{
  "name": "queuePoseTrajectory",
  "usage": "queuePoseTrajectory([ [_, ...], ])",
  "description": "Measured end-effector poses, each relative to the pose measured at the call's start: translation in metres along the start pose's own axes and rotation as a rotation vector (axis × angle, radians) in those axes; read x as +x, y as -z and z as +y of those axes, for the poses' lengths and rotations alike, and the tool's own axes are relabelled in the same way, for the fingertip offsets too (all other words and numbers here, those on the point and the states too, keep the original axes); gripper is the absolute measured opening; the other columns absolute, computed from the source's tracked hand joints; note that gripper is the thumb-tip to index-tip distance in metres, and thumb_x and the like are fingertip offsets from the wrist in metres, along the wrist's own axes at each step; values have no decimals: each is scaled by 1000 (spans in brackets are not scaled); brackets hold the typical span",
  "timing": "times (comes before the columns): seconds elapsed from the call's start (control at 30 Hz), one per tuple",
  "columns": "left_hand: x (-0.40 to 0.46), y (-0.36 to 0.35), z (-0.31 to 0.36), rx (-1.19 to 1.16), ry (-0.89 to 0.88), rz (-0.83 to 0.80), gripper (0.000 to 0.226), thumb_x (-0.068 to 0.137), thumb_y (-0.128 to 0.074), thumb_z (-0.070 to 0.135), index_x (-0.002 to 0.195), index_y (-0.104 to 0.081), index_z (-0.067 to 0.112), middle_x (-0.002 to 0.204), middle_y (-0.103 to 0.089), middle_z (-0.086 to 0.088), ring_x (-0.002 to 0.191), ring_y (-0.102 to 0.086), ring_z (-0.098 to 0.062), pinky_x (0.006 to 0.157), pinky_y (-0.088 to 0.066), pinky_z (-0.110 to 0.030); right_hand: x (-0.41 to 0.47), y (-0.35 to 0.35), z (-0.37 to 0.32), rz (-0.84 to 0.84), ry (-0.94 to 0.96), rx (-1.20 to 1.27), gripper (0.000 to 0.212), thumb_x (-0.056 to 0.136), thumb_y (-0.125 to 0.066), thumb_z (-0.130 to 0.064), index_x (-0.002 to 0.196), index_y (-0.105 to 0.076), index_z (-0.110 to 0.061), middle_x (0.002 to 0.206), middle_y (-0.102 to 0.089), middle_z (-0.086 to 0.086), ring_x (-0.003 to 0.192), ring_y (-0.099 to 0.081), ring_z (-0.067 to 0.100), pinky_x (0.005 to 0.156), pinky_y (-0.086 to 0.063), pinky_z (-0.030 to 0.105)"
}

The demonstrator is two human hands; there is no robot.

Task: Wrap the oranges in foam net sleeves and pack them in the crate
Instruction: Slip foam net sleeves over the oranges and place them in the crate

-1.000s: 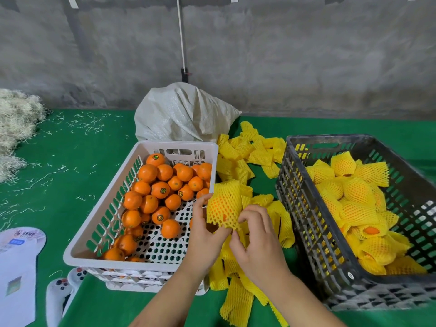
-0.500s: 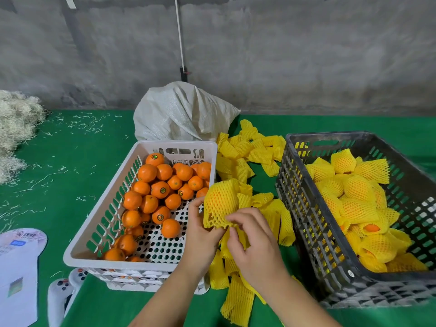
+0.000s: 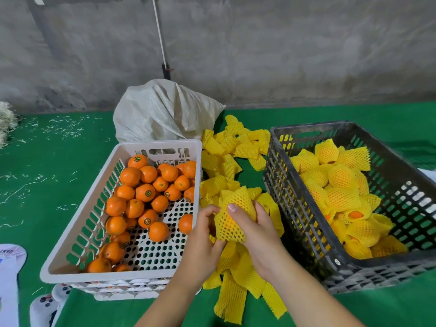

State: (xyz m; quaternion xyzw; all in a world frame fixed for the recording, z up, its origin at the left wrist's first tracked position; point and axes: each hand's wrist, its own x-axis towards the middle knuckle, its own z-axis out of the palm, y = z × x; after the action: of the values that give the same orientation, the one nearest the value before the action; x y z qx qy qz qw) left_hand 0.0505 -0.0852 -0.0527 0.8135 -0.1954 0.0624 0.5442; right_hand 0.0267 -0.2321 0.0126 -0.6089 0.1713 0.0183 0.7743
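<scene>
A white basket [image 3: 70, 251] on the green worktop's [image 3: 47, 185] left side holds bare oranges [image 3: 141, 192]. Beside it the left hand [image 3: 203, 241] and right hand [image 3: 257, 234] both grip a sleeved orange [image 3: 232, 220] above loose foam sleeves [image 3: 233, 147]; the black crate [image 3: 304, 223] of wrapped fruit sits right

Green table [image 3: 47, 185] — two crates [image 3: 59, 260], loose sleeves [image 3: 236, 147], sack [image 3: 162, 112]

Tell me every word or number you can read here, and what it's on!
None can be read.
Stickers on the oranges: dark round labels, too small.
White card at the left edge: print too blurred.
Round mark on the black crate: unreadable.
</scene>
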Motion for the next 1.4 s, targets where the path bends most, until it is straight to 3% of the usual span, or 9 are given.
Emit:
queuePoseTrajectory([
  [0.2,1,-1,5,-66,19,-30,45,98,-70,40,137,-48,44,120,-59,11,97,-62,-20,75,-53,-28,18,46,-37,200,135,106,39,67,-79,-55,102,-64,-64,114,-71,-25,109,-66,7,89,-54,42],
  [0.33,4,0,6,-164,75,31,33,103,-64,16,129,-57,37,105,-66,2,83,-63,-16,70,-52,-23,50,111,-75,634,322,168,49,80,-74,-41,128,-65,-34,123,-68,-11,112,-63,13,96,-50,37],
  [0.47,7,0,7,-223,143,60,28,103,-63,17,123,-62,38,100,-68,5,75,-60,-15,64,-50,-23,76,165,-78,858,423,25,11,91,-62,-30,100,-60,-24,93,-56,-2,72,-45,12,76,-39,38],
  [0.53,8,0,7,-221,152,63,25,102,-62,23,123,-62,37,100,-67,5,75,-59,-16,64,-48,-22,89,185,-74,856,313,-84,41,94,-65,-39,132,-56,-26,123,-61,4,98,-60,21,86,-49,44],
  [0.63,7,0,6,-212,148,52,26,103,-62,18,122,-62,36,99,-67,5,73,-58,-15,62,-48,-21,95,196,-68,852,76,-338,97,86,-68,-62,160,-13,-33,167,-21,0,154,-18,29,119,-28,58],
  [0.9,12,0,10,-279,152,157,22,105,-60,10,120,-65,26,96,-67,8,82,-60,-10,70,-50,-15,37,89,9,176,727,-1207,53,92,-55,-47,143,-44,-38,152,-32,-5,138,-32,23,109,-30,40],
  [1.03,2,6,10,-139,120,257,15,107,-59,14,118,-64,23,97,-65,16,84,-61,-5,72,-50,-21,22,97,79,-375,144,-1437,91,88,-68,-48,158,-11,-40,159,-12,-5,145,-20,29,116,-33,50],
  [1.2,-44,-29,-7,566,-434,-288,17,99,-61,27,114,-69,23,110,-65,4,96,-62,-23,80,-47,-40,11,132,127,-343,-337,-1611,115,80,-79,-37,159,5,-39,158,-6,5,145,-16,33,112,-36,50],
  [1.4,-108,-81,-72,1000,137,-1013,88,89,-70,60,159,-26,31,157,-25,-12,137,-37,-39,111,-40,-48,9,130,150,-248,-237,-1619,42,95,-69,-26,130,-48,-21,137,-33,7,122,-36,31,100,-43,41],
])
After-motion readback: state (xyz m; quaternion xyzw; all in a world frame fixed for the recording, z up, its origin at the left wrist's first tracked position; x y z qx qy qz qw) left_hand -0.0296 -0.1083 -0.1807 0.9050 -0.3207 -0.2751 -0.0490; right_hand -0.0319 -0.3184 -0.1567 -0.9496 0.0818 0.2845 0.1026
